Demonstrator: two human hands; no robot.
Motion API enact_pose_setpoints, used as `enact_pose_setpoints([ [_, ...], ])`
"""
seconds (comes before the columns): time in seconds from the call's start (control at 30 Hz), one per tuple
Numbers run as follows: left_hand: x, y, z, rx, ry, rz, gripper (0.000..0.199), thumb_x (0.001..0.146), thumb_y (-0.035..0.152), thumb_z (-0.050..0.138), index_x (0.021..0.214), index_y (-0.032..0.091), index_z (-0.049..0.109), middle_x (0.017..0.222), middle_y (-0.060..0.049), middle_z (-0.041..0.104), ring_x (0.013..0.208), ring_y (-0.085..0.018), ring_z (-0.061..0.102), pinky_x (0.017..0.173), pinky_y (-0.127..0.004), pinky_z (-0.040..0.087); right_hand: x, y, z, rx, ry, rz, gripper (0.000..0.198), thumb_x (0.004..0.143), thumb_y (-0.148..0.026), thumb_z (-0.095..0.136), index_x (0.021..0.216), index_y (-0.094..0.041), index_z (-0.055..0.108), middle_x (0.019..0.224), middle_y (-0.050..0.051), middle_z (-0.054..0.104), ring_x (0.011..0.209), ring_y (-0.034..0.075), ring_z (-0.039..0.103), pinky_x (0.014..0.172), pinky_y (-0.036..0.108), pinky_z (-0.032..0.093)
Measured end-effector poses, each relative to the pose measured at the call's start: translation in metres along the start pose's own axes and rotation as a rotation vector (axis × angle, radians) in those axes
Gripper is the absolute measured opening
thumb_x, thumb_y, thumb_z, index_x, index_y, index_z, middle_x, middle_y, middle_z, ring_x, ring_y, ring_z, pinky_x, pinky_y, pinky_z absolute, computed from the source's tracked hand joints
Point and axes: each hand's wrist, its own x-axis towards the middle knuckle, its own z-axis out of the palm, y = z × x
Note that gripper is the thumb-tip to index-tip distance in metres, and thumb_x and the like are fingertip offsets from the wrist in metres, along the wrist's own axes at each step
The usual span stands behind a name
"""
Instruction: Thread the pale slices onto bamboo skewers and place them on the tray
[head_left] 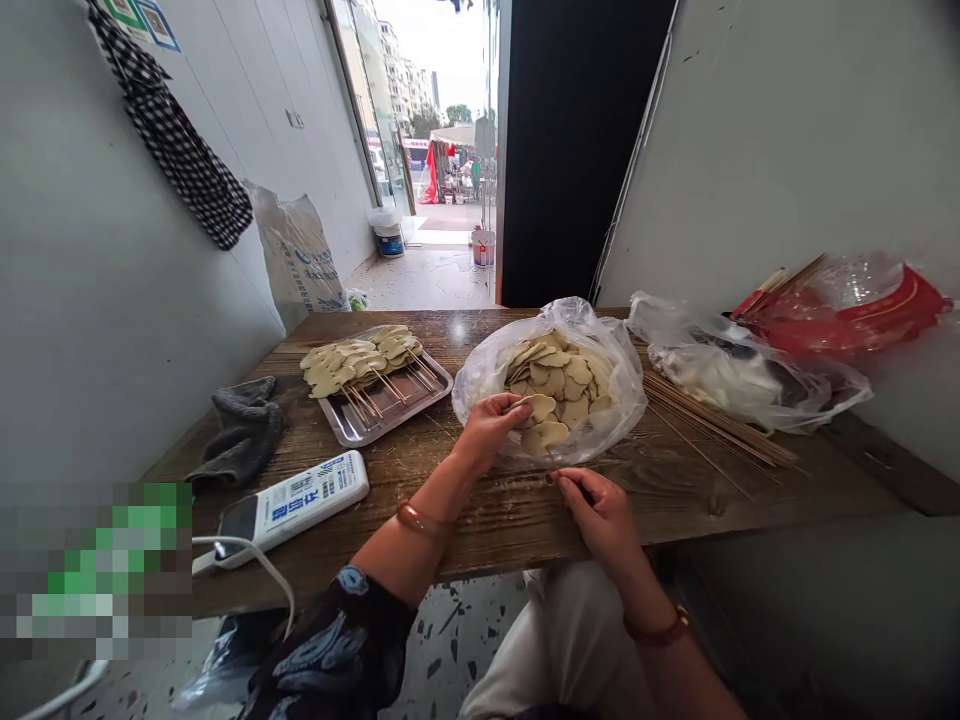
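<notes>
My left hand (489, 428) pinches a thin, flat, pale-yellow slice (538, 406) over the front of an open clear plastic bag (474, 380). Many similar slices (574, 370) are heaped inside that bag. Between the fingers of my right hand (600, 508) is a thin wooden skewer (552, 460), pointing up and away from me. Another slice (545, 435) sits at the skewer's far end, just below the one in my left hand. To the left, a metal tray (352, 434) carries skewers (386, 382) threaded with overlapping slices (349, 360).
Loose wooden skewers (712, 428) lie right of the bag, beside crumpled plastic bags (720, 370) and a red package (847, 315). On the left are a dark grey cloth (244, 425) and a white boxy device (300, 500) with a cable (262, 565). The wooden table's (480, 555) front edge is close to my lap.
</notes>
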Motion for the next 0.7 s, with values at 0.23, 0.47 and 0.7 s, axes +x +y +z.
enact_pose_setpoints([
  [0.23, -0.0011, -0.0033, 0.0026, 0.059, -0.073, 0.006, 0.039, 0.057, 0.038, 0.084, 0.077, 0.009, 0.070, 0.067, -0.004, 0.066, 0.061, -0.009, 0.054, 0.059, -0.021, 0.040, 0.0011, 0.0025, -0.0004, 0.082, -0.011, 0.062, 0.032, 0.087, -0.040, 0.054, 0.089, -0.016, 0.074, 0.063, 0.002, 0.061, 0.058, 0.014, 0.054, 0.048, 0.021, 0.039],
  [0.47, -0.0051, 0.0053, 0.0038, 0.048, -0.074, -0.107, 0.040, 0.053, 0.040, 0.085, 0.071, 0.011, 0.065, 0.056, 0.002, 0.056, 0.048, -0.004, 0.044, 0.046, -0.017, 0.032, 0.0019, 0.0002, -0.0019, 0.111, -0.012, 0.081, 0.032, 0.086, -0.040, 0.055, 0.089, -0.015, 0.075, 0.062, 0.002, 0.060, 0.055, 0.012, 0.052, 0.044, 0.020, 0.036],
  [0.7, -0.0051, 0.0025, 0.0059, -0.103, -0.115, -0.163, 0.041, 0.057, 0.042, 0.084, 0.077, 0.010, 0.068, 0.061, 0.000, 0.060, 0.051, -0.006, 0.051, 0.047, -0.017, 0.039, 0.0022, 0.0012, 0.0005, 0.120, 0.008, 0.123, 0.033, 0.086, -0.043, 0.055, 0.088, -0.015, 0.074, 0.061, 0.001, 0.059, 0.052, 0.012, 0.050, 0.045, 0.021, 0.037],
])
